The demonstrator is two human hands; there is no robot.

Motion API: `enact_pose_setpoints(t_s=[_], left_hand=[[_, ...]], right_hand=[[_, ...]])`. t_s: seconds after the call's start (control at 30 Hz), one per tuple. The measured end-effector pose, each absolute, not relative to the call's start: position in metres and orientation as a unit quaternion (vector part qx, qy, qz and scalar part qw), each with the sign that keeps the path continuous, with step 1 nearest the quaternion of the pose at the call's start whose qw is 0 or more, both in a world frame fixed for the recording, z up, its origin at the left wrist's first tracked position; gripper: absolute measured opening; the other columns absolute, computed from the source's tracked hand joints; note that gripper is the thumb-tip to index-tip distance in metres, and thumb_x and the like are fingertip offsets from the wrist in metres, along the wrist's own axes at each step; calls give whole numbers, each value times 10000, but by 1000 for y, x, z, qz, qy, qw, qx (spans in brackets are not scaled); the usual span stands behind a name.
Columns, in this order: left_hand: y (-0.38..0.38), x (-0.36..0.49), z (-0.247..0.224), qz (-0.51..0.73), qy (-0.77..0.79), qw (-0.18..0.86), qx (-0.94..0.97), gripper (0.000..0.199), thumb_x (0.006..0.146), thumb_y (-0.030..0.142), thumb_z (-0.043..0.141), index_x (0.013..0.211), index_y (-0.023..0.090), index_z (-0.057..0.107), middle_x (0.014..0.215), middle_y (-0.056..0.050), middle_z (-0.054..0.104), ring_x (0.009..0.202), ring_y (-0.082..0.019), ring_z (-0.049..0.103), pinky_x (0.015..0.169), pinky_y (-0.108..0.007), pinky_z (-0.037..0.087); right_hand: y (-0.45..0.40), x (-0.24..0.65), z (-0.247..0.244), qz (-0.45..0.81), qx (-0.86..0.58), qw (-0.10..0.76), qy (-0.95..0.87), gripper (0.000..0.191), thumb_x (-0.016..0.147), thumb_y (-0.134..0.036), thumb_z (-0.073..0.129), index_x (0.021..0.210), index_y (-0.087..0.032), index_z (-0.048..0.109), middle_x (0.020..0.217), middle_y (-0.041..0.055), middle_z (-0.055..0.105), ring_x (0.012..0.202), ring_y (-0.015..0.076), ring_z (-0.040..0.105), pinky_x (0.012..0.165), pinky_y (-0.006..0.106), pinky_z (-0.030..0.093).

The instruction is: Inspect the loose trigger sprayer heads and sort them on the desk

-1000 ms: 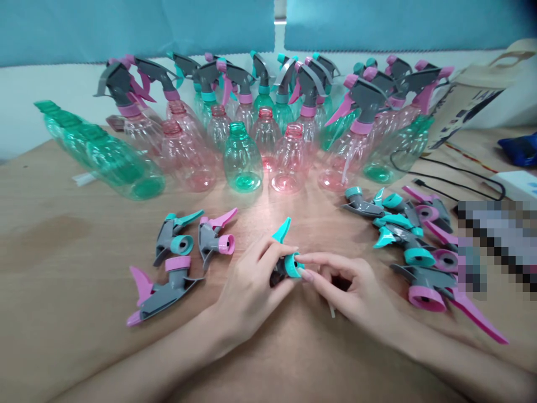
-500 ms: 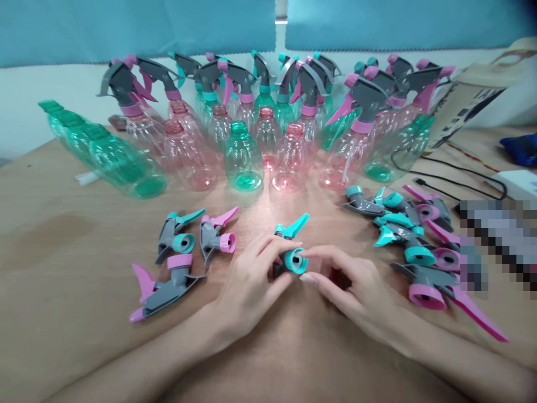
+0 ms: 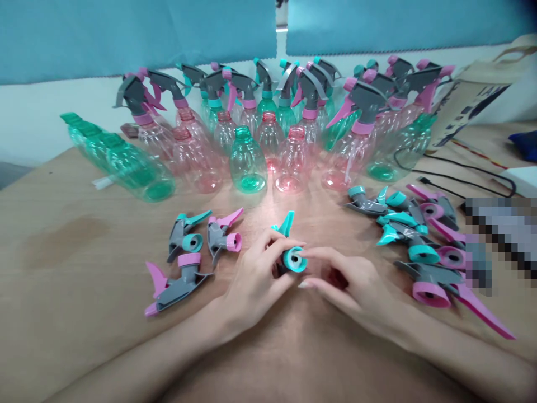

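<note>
My left hand (image 3: 255, 274) is closed around a grey trigger spray head with a turquoise collar (image 3: 295, 259) and a turquoise trigger (image 3: 286, 224). The collar's open end, with a pale inside and a dark hole, faces me; my fingers hide most of the grey body. My right hand (image 3: 356, 280) is at the collar's right side, its index fingertip against the rim and its thumb a little below, apart from it. Left of my hands lie a turquoise-collared spray head (image 3: 178, 238) and two pink-collared ones, the nearer spray head (image 3: 180, 288) lying with its collar upward.
Several spray heads (image 3: 405, 224) lie heaped on the right. Behind stand capless pink bottles and a green bottle (image 3: 249, 168), with complete spray bottles (image 3: 310, 117) further back. Green bottles (image 3: 130, 168) stand at left. A black cable (image 3: 474, 182) and a beige tumbler (image 3: 470, 103) are at right.
The spray head has turned slightly in my left hand, its trigger swinging left and more upright. My right thumb has dropped slightly away from the collar. The whole view has shifted a little.
</note>
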State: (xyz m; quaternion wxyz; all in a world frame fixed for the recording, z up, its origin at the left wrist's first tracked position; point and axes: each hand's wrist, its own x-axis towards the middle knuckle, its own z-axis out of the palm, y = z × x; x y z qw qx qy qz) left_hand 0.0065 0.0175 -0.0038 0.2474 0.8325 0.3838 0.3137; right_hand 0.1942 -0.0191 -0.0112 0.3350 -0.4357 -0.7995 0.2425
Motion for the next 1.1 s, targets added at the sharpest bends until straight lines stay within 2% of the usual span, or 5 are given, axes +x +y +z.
enact_pose_setpoints(t_s=[0.37, 0.6, 0.73, 0.87, 1.1], left_hand=[[21, 0, 10, 379, 419, 246, 788, 245, 775, 322, 700, 940, 191, 576, 918, -21, 618, 823, -165, 578, 685, -270, 476], [13, -37, 25, 289, 443, 136, 837, 382, 725, 321, 745, 1067, 225, 604, 1138, -58, 567, 1112, -249, 520, 944, -424, 427], [-10, -70, 38, 332, 478, 59, 811, 242, 803, 329, 665, 1013, 215, 633, 1088, -59, 552, 1060, -224, 547, 904, -397, 465], [-18, -111, 37, 395, 553, -10, 734, 229, 842, 397, 595, 968, 213, 647, 1042, -54, 586, 995, -222, 582, 799, -353, 512], [-13, -132, 8, 205, 622, 69, 752, 583, 919, 543, 354, 1392, 203, 351, 1499, -117, 273, 1371, -289, 259, 1085, -505, 276]], right_hand=[[-15, 200, -21, 371, -490, 443, -653, 295, 870, -365, 569, 1117, -249, 456, 659, -62, 490, 503, 91, 520, 443, 193, 426], [-17, 192, -21, 299, -496, 392, -715, 333, 843, -401, 588, 1096, -221, 468, 742, -14, 560, 631, 137, 583, 560, 261, 502], [-17, 181, -21, 201, -474, 321, -795, 330, 839, -405, 583, 1085, -199, 506, 952, 72, 614, 830, 201, 627, 750, 373, 530], [-10, 159, -18, 148, -416, 280, -853, 572, 821, -483, 575, 1299, -216, 410, 1283, 139, 487, 1193, 292, 484, 948, 484, 455], [-17, 109, -17, 135, -445, 224, -856, 789, 848, -595, 456, 1473, -209, 169, 1499, 148, 262, 1398, 315, 175, 1085, 525, 289]])
